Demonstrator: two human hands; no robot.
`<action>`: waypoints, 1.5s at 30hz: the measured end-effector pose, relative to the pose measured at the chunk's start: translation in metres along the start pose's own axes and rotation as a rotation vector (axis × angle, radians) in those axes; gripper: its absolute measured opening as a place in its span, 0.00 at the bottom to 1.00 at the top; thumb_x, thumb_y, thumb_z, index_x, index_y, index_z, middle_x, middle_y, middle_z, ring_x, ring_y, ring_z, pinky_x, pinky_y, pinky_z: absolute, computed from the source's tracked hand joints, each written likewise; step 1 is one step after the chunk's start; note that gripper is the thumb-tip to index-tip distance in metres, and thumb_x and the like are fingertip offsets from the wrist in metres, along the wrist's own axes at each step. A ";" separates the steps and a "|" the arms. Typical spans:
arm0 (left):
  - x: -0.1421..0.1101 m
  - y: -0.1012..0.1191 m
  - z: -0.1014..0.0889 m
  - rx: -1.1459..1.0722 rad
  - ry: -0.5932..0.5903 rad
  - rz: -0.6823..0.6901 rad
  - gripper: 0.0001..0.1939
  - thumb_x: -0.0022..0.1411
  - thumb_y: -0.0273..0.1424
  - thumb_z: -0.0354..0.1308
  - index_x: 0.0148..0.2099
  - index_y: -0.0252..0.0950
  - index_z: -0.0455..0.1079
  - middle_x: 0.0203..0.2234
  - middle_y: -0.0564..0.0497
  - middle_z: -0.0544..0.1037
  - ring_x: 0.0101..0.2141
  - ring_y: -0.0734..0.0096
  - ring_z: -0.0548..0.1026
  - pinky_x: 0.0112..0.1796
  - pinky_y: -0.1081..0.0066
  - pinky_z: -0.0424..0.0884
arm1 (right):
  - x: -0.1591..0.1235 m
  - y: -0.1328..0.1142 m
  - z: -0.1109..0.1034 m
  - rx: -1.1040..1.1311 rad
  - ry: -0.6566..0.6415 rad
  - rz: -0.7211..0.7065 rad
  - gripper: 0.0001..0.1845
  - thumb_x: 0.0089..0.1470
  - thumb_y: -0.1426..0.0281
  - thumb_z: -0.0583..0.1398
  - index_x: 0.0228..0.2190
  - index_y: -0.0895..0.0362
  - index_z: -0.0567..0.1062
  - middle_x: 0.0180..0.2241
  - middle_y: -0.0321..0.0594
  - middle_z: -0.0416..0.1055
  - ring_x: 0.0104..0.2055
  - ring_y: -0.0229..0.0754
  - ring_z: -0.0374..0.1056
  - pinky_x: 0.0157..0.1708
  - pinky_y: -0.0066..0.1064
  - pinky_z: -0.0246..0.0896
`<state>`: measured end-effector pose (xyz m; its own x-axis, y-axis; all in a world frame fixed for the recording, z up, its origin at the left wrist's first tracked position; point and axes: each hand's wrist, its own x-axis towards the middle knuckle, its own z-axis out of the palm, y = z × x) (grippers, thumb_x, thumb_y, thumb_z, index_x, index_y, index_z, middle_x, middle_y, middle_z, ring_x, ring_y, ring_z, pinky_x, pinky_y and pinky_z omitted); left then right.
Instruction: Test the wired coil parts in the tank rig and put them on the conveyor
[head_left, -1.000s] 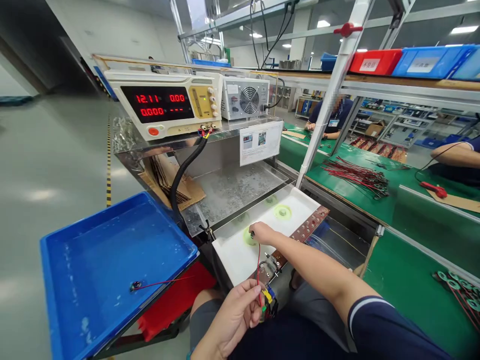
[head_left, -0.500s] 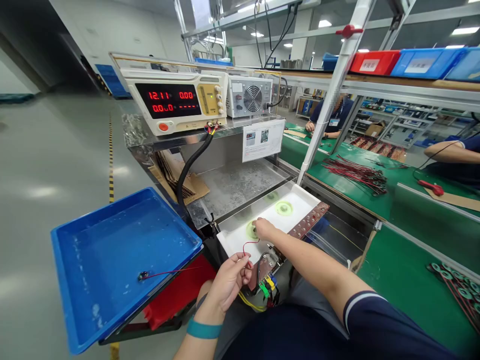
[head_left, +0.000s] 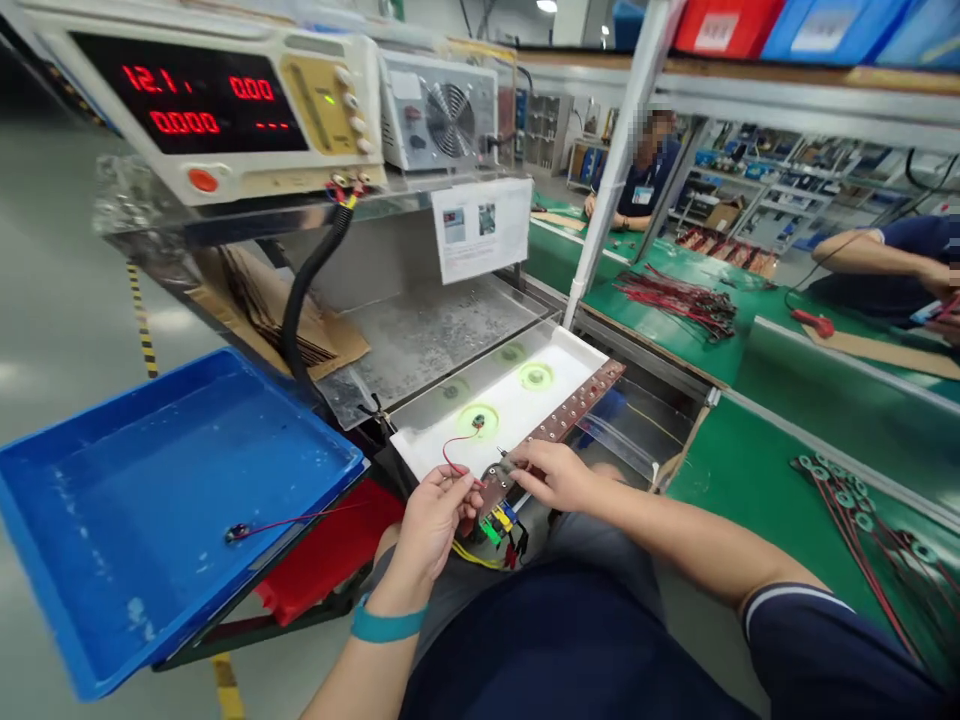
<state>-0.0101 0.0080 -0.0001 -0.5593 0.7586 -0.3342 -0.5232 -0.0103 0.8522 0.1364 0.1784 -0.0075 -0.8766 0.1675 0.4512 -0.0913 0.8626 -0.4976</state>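
Observation:
A small part sits on a green ring (head_left: pixel 478 420) of the white fixture plate (head_left: pixel 525 400). A thin red wire (head_left: pixel 452 453) loops from it down to my left hand (head_left: pixel 433 515), which pinches its end. My right hand (head_left: pixel 551 472) rests at the near end of the brown copper-dotted strip (head_left: pixel 570 415), fingers closed on a small metal clamp there. Coloured plugs (head_left: pixel 499 528) hang just below both hands.
A blue tray (head_left: pixel 150 480) at the left holds one wired part (head_left: pixel 240 532). A power supply (head_left: pixel 202 95) showing red digits stands on the shelf above. Red wire bundles (head_left: pixel 675 300) and green rings (head_left: pixel 847 495) lie on green benches at the right, where other people work.
My right hand left the green ring and came back to the strip's near end. My left hand rose slightly with the wire. My head dropped closer to the bench.

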 end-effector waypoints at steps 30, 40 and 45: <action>0.004 -0.001 0.026 0.864 0.097 0.147 0.21 0.52 0.47 0.70 0.33 0.34 0.72 0.22 0.52 0.75 0.25 0.72 0.70 0.27 0.76 0.67 | -0.008 0.009 0.030 0.257 -0.063 0.129 0.09 0.65 0.71 0.55 0.37 0.60 0.74 0.36 0.43 0.73 0.39 0.40 0.69 0.41 0.29 0.63; -0.003 -0.005 0.012 1.012 -0.054 0.335 0.12 0.62 0.41 0.63 0.35 0.37 0.72 0.33 0.49 0.76 0.37 0.65 0.73 0.41 0.68 0.70 | -0.009 -0.001 0.025 0.155 -0.241 0.164 0.11 0.67 0.65 0.54 0.42 0.58 0.73 0.34 0.41 0.76 0.34 0.40 0.72 0.30 0.29 0.56; -0.002 -0.009 -0.001 1.175 -0.056 0.530 0.09 0.63 0.38 0.62 0.34 0.39 0.72 0.40 0.48 0.75 0.44 0.63 0.74 0.46 0.64 0.69 | -0.008 0.004 0.020 0.152 -0.204 0.166 0.13 0.67 0.63 0.56 0.43 0.58 0.74 0.37 0.43 0.77 0.37 0.41 0.72 0.33 0.29 0.58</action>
<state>-0.0052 0.0061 -0.0073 -0.4808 0.8648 0.1450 0.6457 0.2373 0.7258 0.1335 0.1706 -0.0280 -0.9609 0.1877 0.2034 0.0054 0.7475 -0.6643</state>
